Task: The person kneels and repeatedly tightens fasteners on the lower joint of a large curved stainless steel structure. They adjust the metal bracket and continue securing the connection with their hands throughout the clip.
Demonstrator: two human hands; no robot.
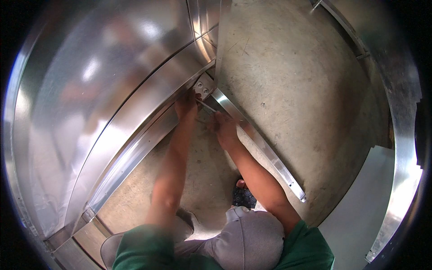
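At the duct corner bracket [202, 86], the left hand [186, 105] presses fingers closed against metal — the right hand [225, 128] pinches a thin rod [206, 105].

The scene is being recorded by a single head-worn fisheye camera, which is being aimed steeply downward from above the person's own knees and feet. The concrete floor [288, 81] is being viewed from standing or crouching height, while the left hand [186, 105] and right hand [225, 130] are being framed just above the picture's centre, at arm's length from the lens. Both forearms are being brought into view from the lower edge. Straight edges, such as the loose metal strip [261, 148] and the large sheet-metal duct [103, 103] on the left, are being bent toward the rim by the wide lens. The corners are being masked in black. No second view is being supplied, so no overlap is being shared.
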